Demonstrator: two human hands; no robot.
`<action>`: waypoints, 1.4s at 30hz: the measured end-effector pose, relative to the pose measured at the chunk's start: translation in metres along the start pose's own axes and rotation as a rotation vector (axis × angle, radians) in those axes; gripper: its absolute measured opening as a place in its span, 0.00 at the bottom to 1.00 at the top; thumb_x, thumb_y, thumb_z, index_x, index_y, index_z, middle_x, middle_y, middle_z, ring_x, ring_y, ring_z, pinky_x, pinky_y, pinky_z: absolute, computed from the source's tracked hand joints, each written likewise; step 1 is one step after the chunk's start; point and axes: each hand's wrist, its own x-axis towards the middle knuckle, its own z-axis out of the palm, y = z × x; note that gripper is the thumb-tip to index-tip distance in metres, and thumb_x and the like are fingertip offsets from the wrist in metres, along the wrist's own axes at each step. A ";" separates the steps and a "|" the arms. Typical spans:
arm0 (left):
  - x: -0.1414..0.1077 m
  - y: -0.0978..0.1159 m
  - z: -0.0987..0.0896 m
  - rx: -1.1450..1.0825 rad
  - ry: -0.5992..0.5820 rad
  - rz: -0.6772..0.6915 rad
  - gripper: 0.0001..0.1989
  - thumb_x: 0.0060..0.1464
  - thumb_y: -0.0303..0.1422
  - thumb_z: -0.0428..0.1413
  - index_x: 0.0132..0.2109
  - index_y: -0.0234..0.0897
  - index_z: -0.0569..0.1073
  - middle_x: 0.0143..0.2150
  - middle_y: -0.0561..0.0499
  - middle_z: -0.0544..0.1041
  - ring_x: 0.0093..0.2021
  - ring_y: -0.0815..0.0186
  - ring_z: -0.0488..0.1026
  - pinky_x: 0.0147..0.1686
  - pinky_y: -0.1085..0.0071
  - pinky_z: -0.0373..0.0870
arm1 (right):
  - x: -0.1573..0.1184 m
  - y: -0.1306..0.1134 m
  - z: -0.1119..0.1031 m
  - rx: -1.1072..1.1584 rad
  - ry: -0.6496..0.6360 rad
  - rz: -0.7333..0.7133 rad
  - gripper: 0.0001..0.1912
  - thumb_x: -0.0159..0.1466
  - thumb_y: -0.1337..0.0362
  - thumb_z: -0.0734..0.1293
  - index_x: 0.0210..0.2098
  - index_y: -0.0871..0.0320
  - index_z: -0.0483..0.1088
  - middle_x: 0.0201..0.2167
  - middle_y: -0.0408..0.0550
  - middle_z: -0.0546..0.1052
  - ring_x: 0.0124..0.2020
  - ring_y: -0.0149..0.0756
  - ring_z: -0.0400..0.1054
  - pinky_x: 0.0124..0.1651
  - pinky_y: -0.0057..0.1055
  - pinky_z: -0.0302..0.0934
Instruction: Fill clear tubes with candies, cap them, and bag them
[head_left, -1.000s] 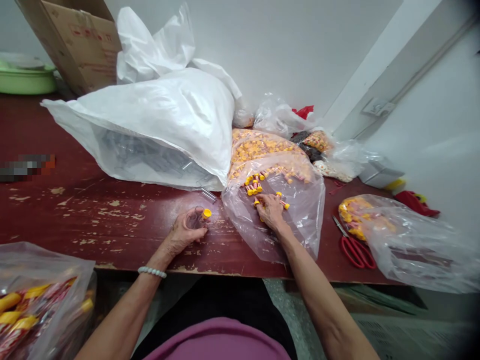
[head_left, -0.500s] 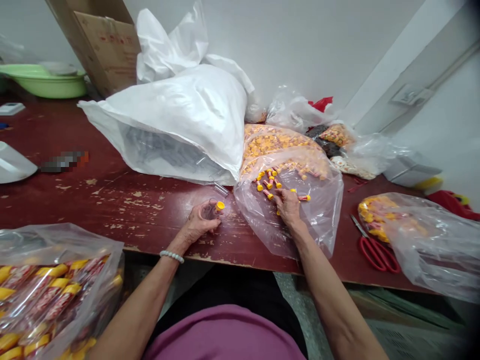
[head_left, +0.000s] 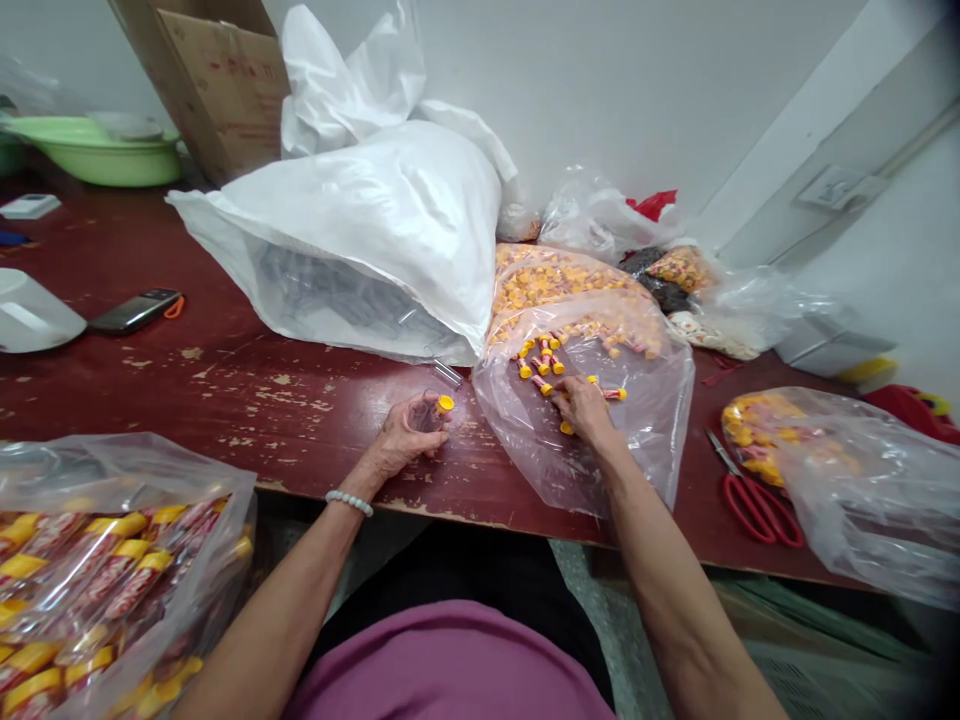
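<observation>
My left hand (head_left: 409,435), with a pale bead bracelet at the wrist, is closed around a clear tube with a yellow cap (head_left: 445,403). On the clear plastic bag (head_left: 517,450), the fingers of my right hand (head_left: 583,405) are pressed together among small yellow-capped pieces (head_left: 541,384); what they grip is too small to make out. Many more such pieces (head_left: 562,285) fill the back of that bag. Clear tubes (head_left: 448,373) lie on the red table between my hands. Behind them, a white sack (head_left: 390,200) opens towards me with clear tubes (head_left: 337,290) inside.
A bag of filled yellow-capped tubes (head_left: 112,575) is at the front left. Red-handled scissors (head_left: 757,505) lie right, beside another plastic bag (head_left: 862,480). A phone (head_left: 135,311), a white container (head_left: 34,312) and a green basin (head_left: 105,160) are on the left.
The whole view has shifted slightly. My left hand has turned a little with its tube still held. My right hand has stayed at nearly the same place over the bag.
</observation>
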 end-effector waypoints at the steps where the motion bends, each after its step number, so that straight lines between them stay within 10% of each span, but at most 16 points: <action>1: 0.000 -0.001 0.000 -0.001 0.003 0.003 0.35 0.30 0.29 0.68 0.48 0.33 0.64 0.35 0.48 0.77 0.30 0.65 0.75 0.17 0.79 0.67 | 0.001 -0.001 -0.001 0.012 0.003 -0.006 0.04 0.54 0.68 0.65 0.29 0.57 0.73 0.33 0.49 0.76 0.36 0.38 0.69 0.42 0.32 0.61; 8: 0.003 -0.006 -0.004 0.042 -0.017 0.031 0.34 0.33 0.31 0.68 0.50 0.32 0.65 0.35 0.48 0.77 0.28 0.66 0.74 0.15 0.80 0.65 | -0.022 -0.066 -0.024 0.516 0.278 0.007 0.12 0.63 0.61 0.60 0.44 0.58 0.67 0.33 0.48 0.75 0.32 0.33 0.69 0.40 0.33 0.63; 15: -0.001 0.004 -0.002 0.209 -0.051 0.111 0.25 0.35 0.30 0.66 0.44 0.32 0.70 0.30 0.54 0.74 0.21 0.74 0.67 0.17 0.78 0.65 | -0.061 -0.177 -0.028 0.741 0.158 -0.336 0.06 0.64 0.65 0.62 0.40 0.55 0.68 0.35 0.46 0.74 0.38 0.33 0.68 0.42 0.31 0.64; 36: 0.005 0.001 -0.007 0.228 -0.026 0.222 0.16 0.32 0.22 0.60 0.35 0.32 0.73 0.30 0.53 0.75 0.28 0.70 0.69 0.28 0.77 0.68 | -0.081 -0.187 -0.034 0.389 -0.101 -0.490 0.23 0.60 0.69 0.62 0.55 0.56 0.61 0.49 0.51 0.73 0.48 0.42 0.63 0.52 0.42 0.55; 42: 0.000 0.002 -0.003 0.146 0.022 0.047 0.27 0.32 0.27 0.64 0.45 0.33 0.68 0.32 0.51 0.77 0.22 0.72 0.68 0.16 0.79 0.61 | -0.082 -0.146 -0.037 0.571 0.143 -0.318 0.18 0.63 0.69 0.58 0.52 0.56 0.63 0.46 0.50 0.73 0.46 0.37 0.66 0.50 0.36 0.60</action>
